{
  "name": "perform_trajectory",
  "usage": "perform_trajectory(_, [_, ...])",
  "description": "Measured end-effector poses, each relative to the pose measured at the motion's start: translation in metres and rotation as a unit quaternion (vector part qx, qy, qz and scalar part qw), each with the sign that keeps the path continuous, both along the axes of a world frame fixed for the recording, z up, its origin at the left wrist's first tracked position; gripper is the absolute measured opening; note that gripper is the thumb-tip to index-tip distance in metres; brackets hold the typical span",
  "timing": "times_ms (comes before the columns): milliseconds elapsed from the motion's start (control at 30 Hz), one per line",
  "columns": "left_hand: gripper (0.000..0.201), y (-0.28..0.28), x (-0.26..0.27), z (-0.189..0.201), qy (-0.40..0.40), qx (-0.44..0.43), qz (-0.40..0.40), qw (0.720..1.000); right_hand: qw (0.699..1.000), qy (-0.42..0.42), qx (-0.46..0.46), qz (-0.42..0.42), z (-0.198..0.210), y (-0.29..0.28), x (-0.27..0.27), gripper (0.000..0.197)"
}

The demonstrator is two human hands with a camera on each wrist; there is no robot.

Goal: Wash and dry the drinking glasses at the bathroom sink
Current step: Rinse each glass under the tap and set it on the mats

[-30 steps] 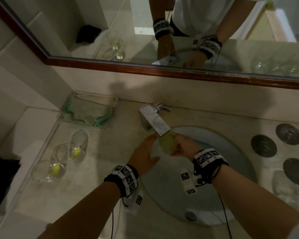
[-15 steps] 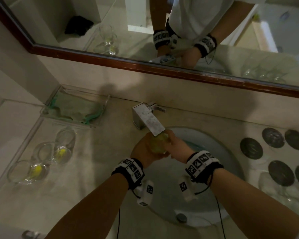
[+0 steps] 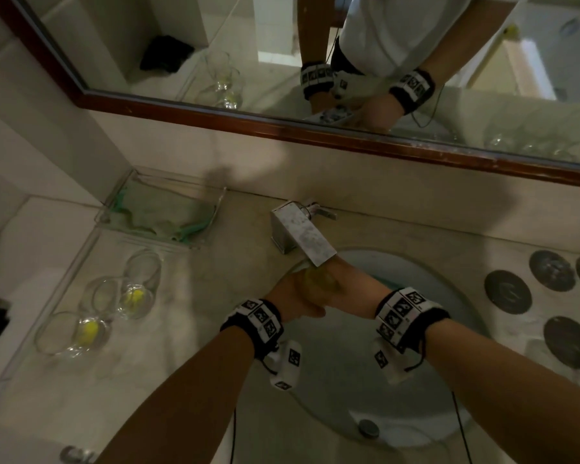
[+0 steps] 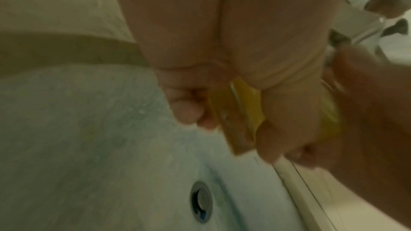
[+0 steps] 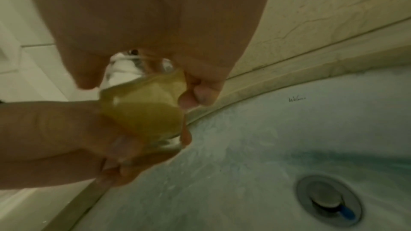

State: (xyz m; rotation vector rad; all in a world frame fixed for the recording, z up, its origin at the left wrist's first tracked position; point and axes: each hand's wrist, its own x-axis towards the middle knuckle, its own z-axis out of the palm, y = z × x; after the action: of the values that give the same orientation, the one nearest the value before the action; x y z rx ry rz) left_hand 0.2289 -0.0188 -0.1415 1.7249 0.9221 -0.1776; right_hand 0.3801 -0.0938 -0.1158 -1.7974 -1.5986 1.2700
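Just below the tap spout (image 3: 322, 256), both hands hold one clear drinking glass (image 3: 318, 283) that looks yellow inside. My left hand (image 3: 300, 294) wraps round it from the left and my right hand (image 3: 344, 279) grips it from the right. In the right wrist view the glass (image 5: 142, 111) lies tilted above the basin, with my right hand's fingers (image 5: 200, 92) curled on it and my left hand (image 5: 55, 138) gripping its lower end. The left wrist view shows my left fingers (image 4: 284, 120) curled over the yellow glass (image 4: 240, 111).
Three glasses with yellow residue (image 3: 134, 293) stand on a clear tray at the left. A greenish cloth (image 3: 161, 212) lies in a clear box behind them. The round basin (image 3: 416, 380) has its drain (image 3: 369, 428) near me. Dark round coasters (image 3: 508, 291) sit on the counter at the right.
My left hand, open beside the glass a second ago, has closed round it. Both hands now hold the glass together under the spout.
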Motion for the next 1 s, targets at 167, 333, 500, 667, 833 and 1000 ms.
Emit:
perform_trajectory(167, [0.064, -0.014, 0.002, -0.006, -0.008, 0.052, 0.073, 0.996, 0.987, -0.145, -0.039, -0.049, 0.002, 0.006, -0.014, 0.076])
perform_trajectory(333, [0.058, -0.025, 0.009, -0.010, 0.027, 0.135, 0.088, 0.987, 0.972, -0.128, -0.099, -0.170, 0.007, 0.011, -0.030, 0.062])
perform_trajectory(500, [0.053, -0.026, 0.011, -0.004, 0.031, 0.198, 0.094, 0.975, 0.966, -0.024, -0.083, -0.243, 0.018, 0.014, -0.033, 0.049])
perform_trajectory(667, [0.072, -0.014, 0.002, 0.001, -0.023, 0.061, 0.062, 0.996, 0.979, -0.076, -0.090, -0.168, 0.029, 0.011, -0.023, 0.054])
perform_trajectory(833, [0.041, 0.003, -0.007, 0.008, 0.003, -0.010, -0.026, 1.000, 0.990, -0.086, -0.073, -0.085, 0.033, 0.003, -0.016, 0.060])
perform_trajectory(1000, [0.022, 0.008, -0.011, 0.011, 0.028, -0.023, -0.052, 0.998, 0.995, -0.021, -0.060, -0.079, 0.033, -0.004, -0.015, 0.080])
